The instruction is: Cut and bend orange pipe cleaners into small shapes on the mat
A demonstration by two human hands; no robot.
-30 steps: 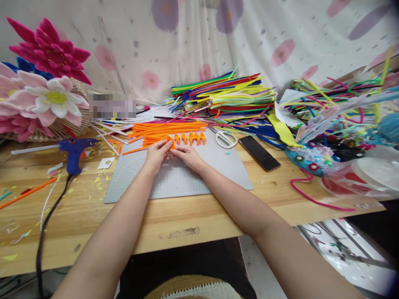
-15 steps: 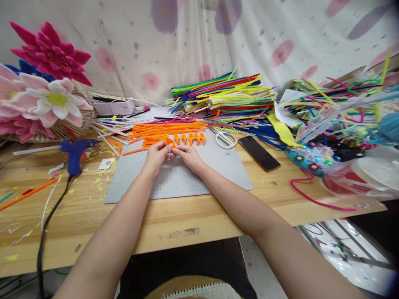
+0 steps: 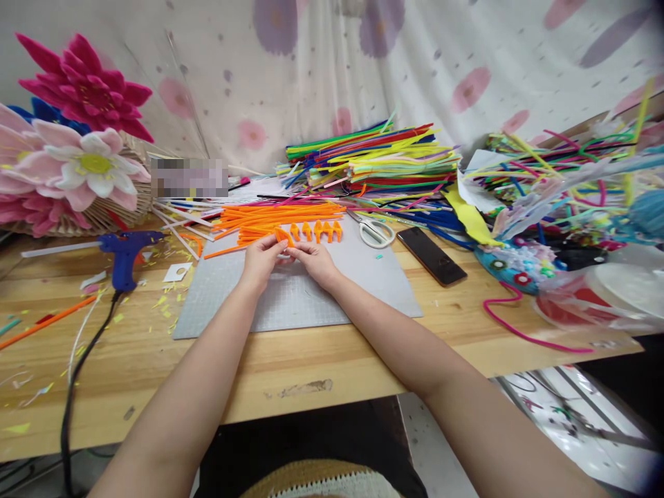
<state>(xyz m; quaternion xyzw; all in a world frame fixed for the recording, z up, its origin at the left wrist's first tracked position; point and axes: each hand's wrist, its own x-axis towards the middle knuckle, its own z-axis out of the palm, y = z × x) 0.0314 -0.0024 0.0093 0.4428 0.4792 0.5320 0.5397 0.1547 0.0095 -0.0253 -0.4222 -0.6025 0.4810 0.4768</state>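
Between the fingertips of both hands is a bent orange pipe cleaner (image 3: 283, 237), partly covered by the fingers. My left hand (image 3: 261, 259) pinches it from the left, and my right hand (image 3: 314, 261) pinches it from the right. Both hands are over the grey cutting mat (image 3: 306, 304). Just beyond them, several small shaped orange pieces (image 3: 318, 230) stand in a row on the mat. A bundle of straight orange pipe cleaners (image 3: 280, 216) lies behind, along the mat's far edge.
White-handled scissors (image 3: 377, 234) and a phone (image 3: 431, 256) lie to the right. A blue glue gun (image 3: 124, 259) with a black cord is at left, near fuzzy flowers (image 3: 93, 166). Piles of coloured pipe cleaners (image 3: 373, 159) line the back. A plastic tub (image 3: 606, 294) sits at far right.
The fingers have shifted very slightly around the orange pipe cleaner, which shows a little differently between them. Both arms stay nearly in place.
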